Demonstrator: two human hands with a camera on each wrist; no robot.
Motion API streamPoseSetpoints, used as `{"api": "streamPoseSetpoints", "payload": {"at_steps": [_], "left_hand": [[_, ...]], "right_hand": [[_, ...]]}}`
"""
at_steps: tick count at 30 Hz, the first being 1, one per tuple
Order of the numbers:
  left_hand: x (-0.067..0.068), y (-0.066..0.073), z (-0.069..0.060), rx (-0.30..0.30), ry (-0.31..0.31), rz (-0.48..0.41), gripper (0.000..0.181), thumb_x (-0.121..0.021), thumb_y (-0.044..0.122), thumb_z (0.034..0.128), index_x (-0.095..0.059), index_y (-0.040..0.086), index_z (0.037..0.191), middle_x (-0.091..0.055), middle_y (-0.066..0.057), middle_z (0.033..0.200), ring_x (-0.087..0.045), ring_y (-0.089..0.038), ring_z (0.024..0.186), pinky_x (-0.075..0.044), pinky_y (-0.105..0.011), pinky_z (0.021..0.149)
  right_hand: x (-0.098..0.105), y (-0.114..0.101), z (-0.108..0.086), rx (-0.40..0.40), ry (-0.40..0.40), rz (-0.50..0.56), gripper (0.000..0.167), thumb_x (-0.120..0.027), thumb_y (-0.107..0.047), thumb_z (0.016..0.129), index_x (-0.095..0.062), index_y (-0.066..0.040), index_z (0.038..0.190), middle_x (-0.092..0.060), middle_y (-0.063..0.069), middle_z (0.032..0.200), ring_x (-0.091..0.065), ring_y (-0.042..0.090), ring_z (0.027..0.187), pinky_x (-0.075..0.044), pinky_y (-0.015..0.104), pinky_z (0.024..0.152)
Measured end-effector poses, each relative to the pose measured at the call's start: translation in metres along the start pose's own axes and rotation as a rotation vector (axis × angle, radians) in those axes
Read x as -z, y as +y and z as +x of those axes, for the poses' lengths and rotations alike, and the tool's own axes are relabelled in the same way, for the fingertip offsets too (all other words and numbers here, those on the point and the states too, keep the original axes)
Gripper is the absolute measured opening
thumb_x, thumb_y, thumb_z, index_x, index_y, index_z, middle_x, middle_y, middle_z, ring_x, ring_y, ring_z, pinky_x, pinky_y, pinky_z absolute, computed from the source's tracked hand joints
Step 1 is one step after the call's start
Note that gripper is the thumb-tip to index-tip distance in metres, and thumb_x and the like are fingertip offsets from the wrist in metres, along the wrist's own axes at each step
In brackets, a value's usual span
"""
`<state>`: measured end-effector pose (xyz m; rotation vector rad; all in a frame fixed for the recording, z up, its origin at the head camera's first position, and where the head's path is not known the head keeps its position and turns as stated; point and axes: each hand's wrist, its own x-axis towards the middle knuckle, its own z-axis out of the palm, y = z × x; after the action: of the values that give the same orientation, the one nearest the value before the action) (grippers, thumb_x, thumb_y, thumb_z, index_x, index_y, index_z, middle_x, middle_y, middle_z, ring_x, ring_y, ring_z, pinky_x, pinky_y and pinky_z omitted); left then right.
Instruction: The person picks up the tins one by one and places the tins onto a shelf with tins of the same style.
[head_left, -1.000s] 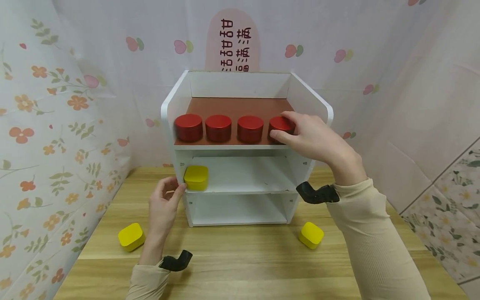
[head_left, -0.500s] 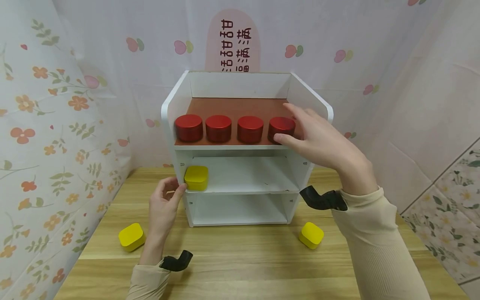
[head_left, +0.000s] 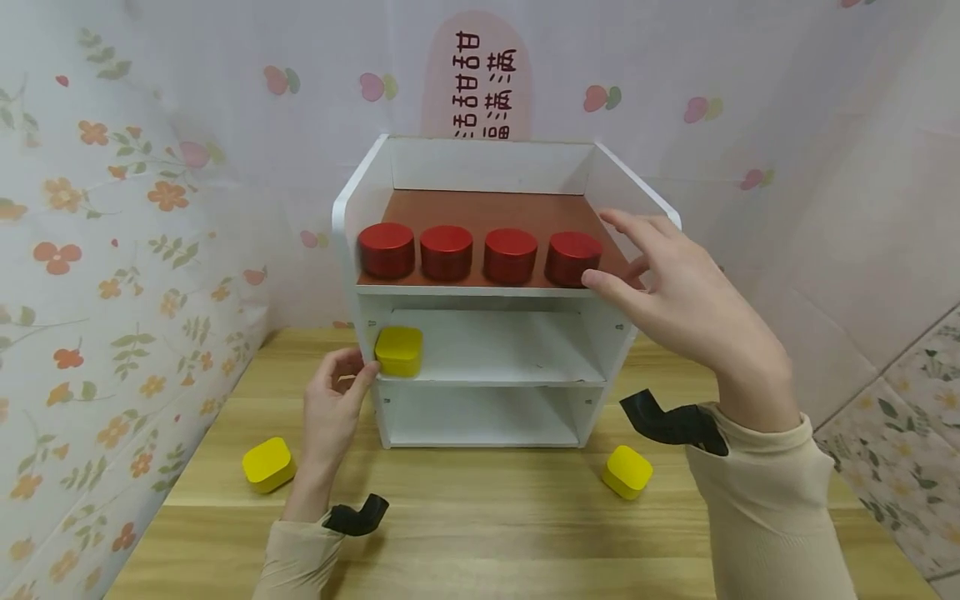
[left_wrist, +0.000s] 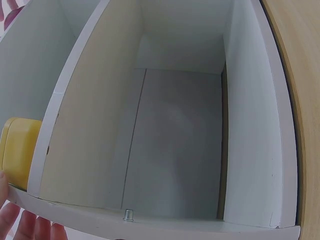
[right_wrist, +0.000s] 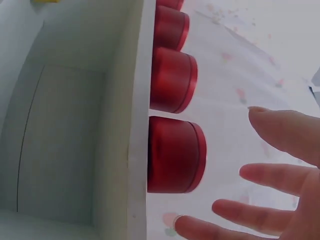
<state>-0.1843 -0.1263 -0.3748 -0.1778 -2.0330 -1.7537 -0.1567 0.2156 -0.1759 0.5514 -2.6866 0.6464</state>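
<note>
A white shelf unit (head_left: 480, 291) stands on the wooden table, with several round red tins in a row along its brown top. The rightmost red tin (head_left: 573, 260) is nearest to my right hand (head_left: 686, 296), whose fingers are spread and hold nothing; in the right wrist view a gap shows between fingertips and tin (right_wrist: 175, 155). My left hand (head_left: 333, 408) grips the unit's left side panel, thumb at the front edge and fingers on the outer face. Beside that thumb, a yellow box (head_left: 399, 351) sits at the left end of the middle shelf.
Two more yellow boxes lie on the table (head_left: 480, 517): a left one (head_left: 268, 464) by my left forearm and a right one (head_left: 627, 472) in front of the unit's right side. Patterned curtains (head_left: 112, 250) hang behind and to the left.
My right hand has let go of the rightmost red tin and drawn away to the right, its fingers spreading. The left hand stays at the side panel. The head view has shifted slightly.
</note>
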Motion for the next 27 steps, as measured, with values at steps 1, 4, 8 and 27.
{"api": "streamPoseSetpoints", "payload": {"at_steps": [1,4,8,27], "left_hand": [[-0.001,0.000,0.001,-0.004,-0.002,-0.001,0.029,-0.066,0.008,0.0939,-0.058,-0.006,0.117,-0.059,-0.015,0.106,-0.054,-0.018,0.095,-0.046,-0.021,0.081],[-0.001,0.000,0.001,-0.009,-0.002,-0.014,0.028,-0.066,0.006,0.0933,-0.058,-0.007,0.117,-0.059,-0.015,0.104,-0.054,-0.018,0.094,-0.046,-0.021,0.080],[-0.002,0.000,0.002,-0.013,0.009,-0.020,0.027,-0.067,0.005,0.0928,-0.058,-0.008,0.116,-0.059,-0.014,0.102,-0.055,-0.017,0.092,-0.047,-0.021,0.079],[-0.001,0.002,0.001,0.008,0.007,0.003,0.028,-0.066,0.006,0.0935,-0.058,-0.007,0.117,-0.058,-0.013,0.104,-0.054,-0.016,0.094,-0.046,-0.019,0.080]], "right_hand": [[0.001,0.001,-0.002,0.008,0.021,-0.002,0.065,-0.059,-0.043,0.096,-0.033,-0.024,0.153,-0.041,0.005,0.147,-0.060,0.020,0.097,-0.046,0.044,0.076],[0.001,0.004,-0.009,0.039,0.075,-0.010,0.061,-0.061,-0.039,0.096,-0.038,-0.023,0.151,-0.044,0.001,0.145,-0.060,0.018,0.097,-0.046,0.042,0.074],[-0.003,0.009,-0.016,0.111,0.149,-0.013,0.054,-0.065,-0.030,0.095,-0.047,-0.017,0.144,-0.052,0.001,0.134,-0.058,0.013,0.093,-0.047,0.028,0.071],[-0.037,0.064,-0.077,0.135,0.396,0.070,0.043,-0.071,0.003,0.085,-0.065,-0.007,0.126,-0.064,0.003,0.119,-0.057,0.000,0.093,-0.045,0.010,0.070]]}}
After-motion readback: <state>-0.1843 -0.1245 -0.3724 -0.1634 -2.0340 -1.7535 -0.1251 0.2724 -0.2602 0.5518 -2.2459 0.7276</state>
